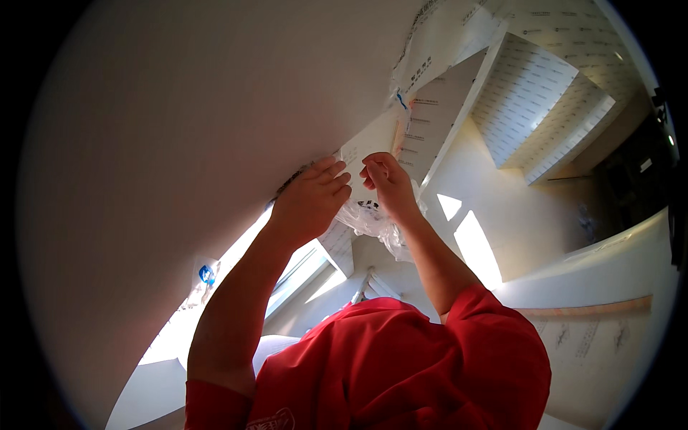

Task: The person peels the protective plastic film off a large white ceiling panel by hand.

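My left hand (312, 201) is raised against the edge of a large smooth pale surface (204, 123). Its fingers are extended and slightly apart, lying along printed clear plastic film (371, 217) at that edge. The thumb is hidden. Just right of it, my right hand (388, 185) is held up with the fingers curled towards the thumb. Whether film is pinched between them cannot be made out. Crumpled film hangs below and behind both hands. More printed film (414, 75) runs on along the edge towards the top, with a small blue strip (401, 100) on it.
A stepped, boxed shape under printed protective film (529, 102) is at upper right. A plastic piece with a blue mark (206, 274) hangs at the left edge. A bright window (301, 266) and what looks like a ladder top (371, 287) are below. Sunlit patches (478, 250) lie at right.
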{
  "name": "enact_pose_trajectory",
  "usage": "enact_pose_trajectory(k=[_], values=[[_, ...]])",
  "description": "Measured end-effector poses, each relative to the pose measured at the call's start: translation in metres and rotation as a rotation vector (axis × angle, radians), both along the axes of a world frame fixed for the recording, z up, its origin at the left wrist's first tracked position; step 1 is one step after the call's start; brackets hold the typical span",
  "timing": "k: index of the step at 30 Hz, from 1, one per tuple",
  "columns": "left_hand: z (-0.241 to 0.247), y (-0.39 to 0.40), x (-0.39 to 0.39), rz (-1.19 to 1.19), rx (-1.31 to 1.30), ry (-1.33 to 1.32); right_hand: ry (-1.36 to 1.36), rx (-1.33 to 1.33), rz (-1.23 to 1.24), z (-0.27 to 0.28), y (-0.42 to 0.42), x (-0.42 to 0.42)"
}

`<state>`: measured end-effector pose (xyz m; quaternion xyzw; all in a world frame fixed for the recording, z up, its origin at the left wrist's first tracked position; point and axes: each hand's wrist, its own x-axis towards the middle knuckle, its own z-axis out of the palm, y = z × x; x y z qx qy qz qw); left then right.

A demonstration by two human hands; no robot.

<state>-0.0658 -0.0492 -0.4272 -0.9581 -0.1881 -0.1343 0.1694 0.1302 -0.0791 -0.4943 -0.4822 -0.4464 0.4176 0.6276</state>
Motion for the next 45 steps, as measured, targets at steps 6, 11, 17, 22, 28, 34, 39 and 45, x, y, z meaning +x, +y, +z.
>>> enact_pose_trajectory(k=[6, 11, 17, 22, 28, 34, 39, 45], values=[[0.0, -0.008, 0.0, -0.001, -0.114, -0.004, -0.049, 0.014, 0.025, 0.012, 0.005, -0.012], [-0.004, -0.014, -0.006, -0.036, -0.176, -0.034, -0.116, 0.023, 0.037, 0.025, 0.006, -0.025], [-0.011, -0.018, -0.007, -0.102, -0.229, -0.138, -0.206, 0.024, 0.007, 0.031, 0.005, -0.031], [-0.027, -0.043, -0.033, 0.274, -0.691, 0.169, -0.104, -0.066, 0.062, 0.045, 0.007, -0.041], [-0.045, -0.064, -0.058, 0.176, -0.627, -0.03, 0.043, -0.094, 0.024, 0.05, 0.008, -0.053], [-0.041, -0.085, -0.069, 0.185, -0.558, -0.035, -0.08, -0.007, 0.011, 0.044, -0.004, -0.058], [-0.046, -0.115, -0.082, 0.113, -0.444, -0.242, -0.152, -0.002, 0.456, 0.027, -0.047, -0.103], [-0.046, -0.132, -0.108, 0.218, -0.437, -0.353, 0.528, -0.136, 0.562, 0.026, -0.033, -0.161]])
